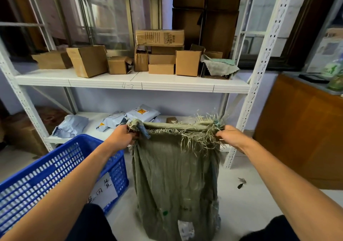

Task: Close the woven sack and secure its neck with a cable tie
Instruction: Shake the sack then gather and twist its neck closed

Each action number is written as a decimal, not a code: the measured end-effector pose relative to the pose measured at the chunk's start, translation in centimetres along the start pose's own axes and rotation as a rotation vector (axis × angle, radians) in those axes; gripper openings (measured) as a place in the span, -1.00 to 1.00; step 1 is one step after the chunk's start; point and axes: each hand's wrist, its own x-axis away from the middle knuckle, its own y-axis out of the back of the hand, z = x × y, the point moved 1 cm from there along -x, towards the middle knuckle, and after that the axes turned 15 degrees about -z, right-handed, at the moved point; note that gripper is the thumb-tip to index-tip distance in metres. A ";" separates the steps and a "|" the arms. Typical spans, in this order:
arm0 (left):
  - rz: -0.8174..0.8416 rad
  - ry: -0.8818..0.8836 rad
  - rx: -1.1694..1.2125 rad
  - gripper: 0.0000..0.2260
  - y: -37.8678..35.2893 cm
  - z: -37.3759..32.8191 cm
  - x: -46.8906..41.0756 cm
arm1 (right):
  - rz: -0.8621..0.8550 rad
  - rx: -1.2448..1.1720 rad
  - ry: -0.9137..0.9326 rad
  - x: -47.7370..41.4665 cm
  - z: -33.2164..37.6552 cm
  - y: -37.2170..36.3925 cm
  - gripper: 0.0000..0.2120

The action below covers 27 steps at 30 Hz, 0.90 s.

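A grey-green woven sack (174,181) stands upright on the floor in front of me, its top edge frayed with loose strands. My left hand (123,135) grips the sack's top left corner. My right hand (231,134) grips the top right corner. The mouth is pulled taut and flat between the two hands. No cable tie is visible.
A blue plastic crate (55,172) with a paper label stands at my left, touching the sack's side. Behind the sack is a white metal shelf rack (133,82) holding cardboard boxes above and grey mailer bags below. A brown wooden cabinet (300,135) stands at the right.
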 end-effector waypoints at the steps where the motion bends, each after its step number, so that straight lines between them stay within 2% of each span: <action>1: -0.048 -0.032 -0.088 -0.91 0.0 0.3 -0.5 | -0.032 0.140 0.075 -0.2 0.0 -0.1 -0.92; 5: -0.257 -0.173 -0.395 -0.86 0.0 -0.9 0.9 | -0.144 0.302 0.322 -1.0 -0.5 -0.8 -0.71; 8: -0.399 -0.393 -0.630 -0.82 0.1 -1.8 2.1 | -0.222 0.454 0.481 -0.8 -0.7 -0.8 -0.85; 10: -0.380 -0.479 -0.673 -0.83 0.4 -1.7 2.0 | -0.238 0.580 0.579 -0.7 -0.8 -0.8 -0.86; 13: -0.238 -0.539 -0.734 -0.78 0.6 -1.9 1.9 | -0.176 0.735 0.623 -0.2 -0.6 -0.9 -0.76; 16: -0.228 -0.591 -0.743 -0.81 0.1 -2.3 2.5 | -0.162 0.853 0.662 0.4 0.1 -1.7 -0.47; 17: -0.235 -0.581 -0.737 -0.81 -0.2 -2.4 2.7 | -0.166 0.874 0.668 0.6 0.3 -2.0 -0.40; 19: -0.239 -0.521 -0.717 -0.79 -0.8 -2.6 3.0 | -0.179 0.897 0.653 1.0 0.7 -2.3 -0.41; 20: -0.245 -0.470 -0.689 -0.77 -1.0 -2.7 3.1 | -0.169 0.887 0.631 1.1 0.8 -2.4 -0.48; 22: -0.266 -0.337 -0.603 -0.76 -1.2 -2.6 3.2 | -0.173 0.822 0.548 1.2 1.0 -2.4 -0.79; 23: -0.263 -0.270 -0.562 -0.80 -1.2 -2.7 3.3 | -0.174 0.734 0.468 1.1 1.2 -2.4 -0.89; 24: -0.236 -0.194 -0.483 -0.85 -1.2 -2.8 3.4 | -0.168 0.583 0.363 1.1 1.3 -2.5 -0.87; 27: -0.110 0.133 0.026 -0.84 -1.6 -3.0 3.7 | -0.058 -0.026 -0.050 1.5 1.9 -3.2 -0.84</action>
